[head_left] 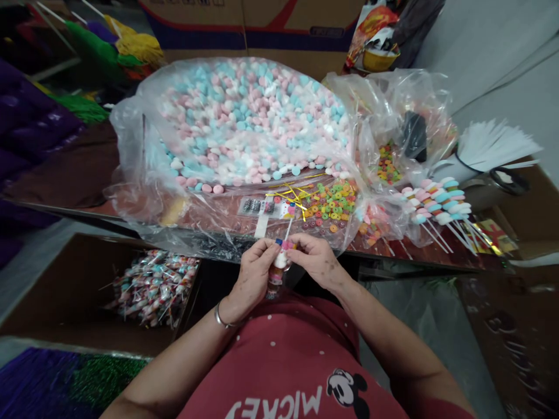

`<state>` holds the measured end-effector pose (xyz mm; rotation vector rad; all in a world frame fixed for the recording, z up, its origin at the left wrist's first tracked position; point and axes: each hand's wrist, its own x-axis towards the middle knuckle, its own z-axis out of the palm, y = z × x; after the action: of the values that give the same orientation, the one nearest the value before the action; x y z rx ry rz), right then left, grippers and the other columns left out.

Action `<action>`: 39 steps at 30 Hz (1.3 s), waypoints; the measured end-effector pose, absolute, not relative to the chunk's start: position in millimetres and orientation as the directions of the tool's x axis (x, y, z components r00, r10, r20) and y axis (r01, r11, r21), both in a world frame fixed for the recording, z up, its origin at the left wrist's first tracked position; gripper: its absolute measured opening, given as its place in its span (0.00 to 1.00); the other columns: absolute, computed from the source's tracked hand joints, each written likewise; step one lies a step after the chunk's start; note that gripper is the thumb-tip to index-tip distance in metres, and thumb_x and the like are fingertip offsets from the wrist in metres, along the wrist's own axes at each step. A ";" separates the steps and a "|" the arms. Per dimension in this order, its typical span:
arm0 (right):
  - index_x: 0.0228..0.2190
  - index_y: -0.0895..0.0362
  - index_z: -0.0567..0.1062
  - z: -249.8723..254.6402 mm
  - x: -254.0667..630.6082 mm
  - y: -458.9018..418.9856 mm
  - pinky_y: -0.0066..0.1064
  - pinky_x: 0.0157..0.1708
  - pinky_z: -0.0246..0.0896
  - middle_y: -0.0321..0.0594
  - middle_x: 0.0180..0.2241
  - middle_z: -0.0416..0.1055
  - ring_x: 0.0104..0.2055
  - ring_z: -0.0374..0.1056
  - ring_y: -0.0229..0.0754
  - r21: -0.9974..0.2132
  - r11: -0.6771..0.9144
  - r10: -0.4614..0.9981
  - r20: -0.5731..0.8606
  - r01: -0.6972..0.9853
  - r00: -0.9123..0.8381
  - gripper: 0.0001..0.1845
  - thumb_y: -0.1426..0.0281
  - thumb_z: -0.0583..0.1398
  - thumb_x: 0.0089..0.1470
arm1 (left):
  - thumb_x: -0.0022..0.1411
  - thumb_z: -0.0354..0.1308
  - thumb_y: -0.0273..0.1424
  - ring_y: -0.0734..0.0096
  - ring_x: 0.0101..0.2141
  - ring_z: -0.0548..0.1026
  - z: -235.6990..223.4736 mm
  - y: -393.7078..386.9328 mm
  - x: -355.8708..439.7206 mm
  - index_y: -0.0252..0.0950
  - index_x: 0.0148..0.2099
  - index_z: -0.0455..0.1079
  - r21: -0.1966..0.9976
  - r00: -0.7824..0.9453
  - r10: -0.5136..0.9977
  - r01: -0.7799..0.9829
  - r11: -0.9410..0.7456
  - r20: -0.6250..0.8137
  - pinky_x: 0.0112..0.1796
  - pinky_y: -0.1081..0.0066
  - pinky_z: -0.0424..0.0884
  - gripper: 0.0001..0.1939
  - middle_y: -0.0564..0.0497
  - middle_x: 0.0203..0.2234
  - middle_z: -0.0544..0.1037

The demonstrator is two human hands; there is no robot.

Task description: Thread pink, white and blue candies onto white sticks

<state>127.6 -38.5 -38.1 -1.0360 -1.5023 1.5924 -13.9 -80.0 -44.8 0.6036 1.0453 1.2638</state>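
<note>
Close to my body, below the table's front edge, both hands pinch a candy skewer (276, 277) that appears to be in a clear wrapper. Its white stick points away from me, toward the table. The fingers of my left hand (254, 269) are closed on its left side, by a small blue piece. From the right, my right hand (318, 263) pinches it near the stick, beside something pink. The fingers partly cover the skewer. Just beyond them, gold twist ties (293, 194), ring candies (334, 201) and a sheet of small stickers (257, 206) lie on plastic.
A large clear bag of pastel marshmallows (244, 122) fills the table's middle. Finished-looking marshmallow skewers (437, 201) lie at right, before a holder of white sticks (493, 145). A box of wrapped skewers (155, 285) stands lower left. A cardboard carton (262, 29) stands behind.
</note>
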 end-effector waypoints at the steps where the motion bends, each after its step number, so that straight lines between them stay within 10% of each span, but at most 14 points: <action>1: 0.33 0.56 0.73 -36.1 129.3 -37.5 0.30 0.33 0.64 0.33 0.28 0.71 0.30 0.67 0.36 -0.997 -0.021 0.903 -0.049 0.071 -0.427 0.08 0.66 0.61 0.50 | 0.57 0.64 0.38 0.80 0.19 0.65 -44.5 -80.0 -13.6 0.36 0.33 0.68 0.829 -0.024 0.953 -0.501 0.250 -0.302 0.20 0.79 0.61 0.12 0.59 0.19 0.71; 6: 0.29 0.56 0.74 -32.7 130.4 -38.8 0.29 0.34 0.64 0.35 0.28 0.71 0.31 0.67 0.36 -0.970 0.201 0.912 0.136 0.133 -0.388 0.06 0.67 0.60 0.54 | 0.55 0.65 0.38 0.80 0.20 0.67 -42.6 -79.4 -13.8 0.34 0.32 0.69 0.838 0.023 0.962 -0.486 0.249 -0.273 0.21 0.80 0.63 0.13 0.57 0.20 0.72; 13: 0.45 0.54 0.71 -43.6 132.0 -38.0 0.27 0.26 0.66 0.31 0.29 0.69 0.25 0.65 0.33 -0.997 -0.027 0.827 0.021 -0.077 -0.561 0.16 0.64 0.62 0.54 | 0.48 0.68 0.34 0.71 0.20 0.74 -31.7 -72.2 -24.4 0.32 0.27 0.69 0.733 0.273 0.873 -0.475 0.487 -0.404 0.23 0.74 0.71 0.13 0.51 0.18 0.75; 23: 0.32 0.57 0.73 -39.4 141.0 -35.4 0.32 0.37 0.64 0.40 0.30 0.72 0.34 0.66 0.39 -0.594 0.762 0.614 0.537 0.258 -0.579 0.12 0.70 0.52 0.64 | 0.55 0.62 0.39 0.76 0.16 0.68 -38.5 -71.3 -33.8 0.29 0.31 0.71 0.695 0.516 0.780 -0.412 0.589 -0.354 0.18 0.77 0.63 0.16 0.46 0.20 0.76; 33: 0.29 0.56 0.70 -37.1 135.4 -44.9 0.27 0.30 0.64 0.35 0.26 0.68 0.29 0.66 0.35 -0.713 0.584 0.803 0.437 0.388 -0.406 0.12 0.72 0.51 0.63 | 0.56 0.65 0.41 0.77 0.18 0.71 -31.2 -66.0 -41.3 0.30 0.27 0.70 0.757 0.538 0.750 -0.280 0.590 -0.385 0.21 0.78 0.66 0.18 0.51 0.20 0.73; 39: 0.57 0.59 0.65 -29.7 148.8 -31.2 0.45 0.55 0.61 0.52 0.53 0.69 0.56 0.64 0.49 -0.265 0.759 0.579 0.693 0.594 -0.431 0.23 0.76 0.50 0.61 | 0.53 0.67 0.39 0.70 0.19 0.75 -34.0 -58.7 -35.9 0.29 0.27 0.71 0.664 0.593 0.711 -0.361 0.655 -0.378 0.24 0.71 0.74 0.17 0.48 0.21 0.75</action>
<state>148.8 -31.2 -29.7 -0.8750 -2.1339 -0.0245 -35.9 -58.7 -34.0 0.5708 0.6795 0.6632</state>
